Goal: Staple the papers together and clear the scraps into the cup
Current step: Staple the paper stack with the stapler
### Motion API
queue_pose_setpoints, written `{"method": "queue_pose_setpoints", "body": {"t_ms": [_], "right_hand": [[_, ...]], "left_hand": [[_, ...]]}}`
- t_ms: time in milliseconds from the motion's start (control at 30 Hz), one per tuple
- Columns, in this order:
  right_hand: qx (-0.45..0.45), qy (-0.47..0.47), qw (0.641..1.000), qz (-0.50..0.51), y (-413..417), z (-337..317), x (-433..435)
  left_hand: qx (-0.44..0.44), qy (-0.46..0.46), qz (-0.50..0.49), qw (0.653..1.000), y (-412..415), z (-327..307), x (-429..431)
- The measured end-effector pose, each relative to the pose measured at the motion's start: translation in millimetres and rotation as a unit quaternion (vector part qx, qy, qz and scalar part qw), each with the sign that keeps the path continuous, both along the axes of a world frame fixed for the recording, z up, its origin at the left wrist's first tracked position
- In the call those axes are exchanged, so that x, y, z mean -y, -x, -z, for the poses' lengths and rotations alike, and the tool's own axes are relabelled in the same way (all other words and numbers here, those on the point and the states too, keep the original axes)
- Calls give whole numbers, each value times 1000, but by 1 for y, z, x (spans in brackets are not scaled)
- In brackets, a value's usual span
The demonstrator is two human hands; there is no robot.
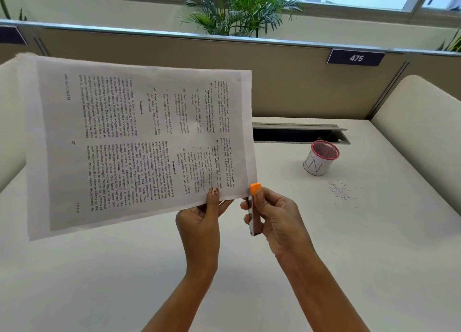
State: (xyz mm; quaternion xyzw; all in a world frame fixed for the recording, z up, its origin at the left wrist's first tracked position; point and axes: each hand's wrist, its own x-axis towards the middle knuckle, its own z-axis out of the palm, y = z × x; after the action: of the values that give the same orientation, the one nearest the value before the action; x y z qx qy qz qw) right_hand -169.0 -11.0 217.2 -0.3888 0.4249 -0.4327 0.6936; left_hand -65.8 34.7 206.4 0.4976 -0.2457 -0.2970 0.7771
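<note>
The left hand (199, 222) holds the printed white paper sheets (139, 144) up off the white counter (249, 281), pinching their near right corner with the thumb on the printed face and the fingers behind. The sheets are tilted, text running sideways, and spread out to the left and far side of that grip, covering much of the left of the scene.

The right hand (274, 214) is closed around a slim silver stapler with an orange tip (254, 207) — thumb pressed along its right side, fingers curled around the left. The stapler stands nearly upright, and its orange end meets the near right corner of the sheets, just beside the left thumb. Whether the corner sits inside the stapler's mouth cannot be told from here.

Farther off on the right of the counter stands a round pink wire-mesh cup wrapped in a white paper label with handwritten letters (321, 160), upright and open at the top. Near it, on its near right side, lies a small scatter of tiny pale scraps (340, 190) on the bare counter surface — apart from the cup, and well apart from both hands.

A dark rectangular slot with a grey lid (299, 133) is set into the counter just beyond the cup.
</note>
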Motion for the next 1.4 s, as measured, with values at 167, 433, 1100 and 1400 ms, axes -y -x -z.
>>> {"method": "queue_pose_setpoints", "body": {"t_ms": [167,433,1100,1400], "right_hand": [[27,2,999,-26,5,1,-2],[5,45,997,65,24,3,3],[-608,125,745,243,124,152,34],[-648,124,717,225,132,183,31]], "left_hand": [[9,1,-9,1000,-2,-3,0],[8,5,-22,1000,-5,-6,0],[-22,-8,13,1000,-5,0,3],[-27,-28,22,999,-5,3,4]]}}
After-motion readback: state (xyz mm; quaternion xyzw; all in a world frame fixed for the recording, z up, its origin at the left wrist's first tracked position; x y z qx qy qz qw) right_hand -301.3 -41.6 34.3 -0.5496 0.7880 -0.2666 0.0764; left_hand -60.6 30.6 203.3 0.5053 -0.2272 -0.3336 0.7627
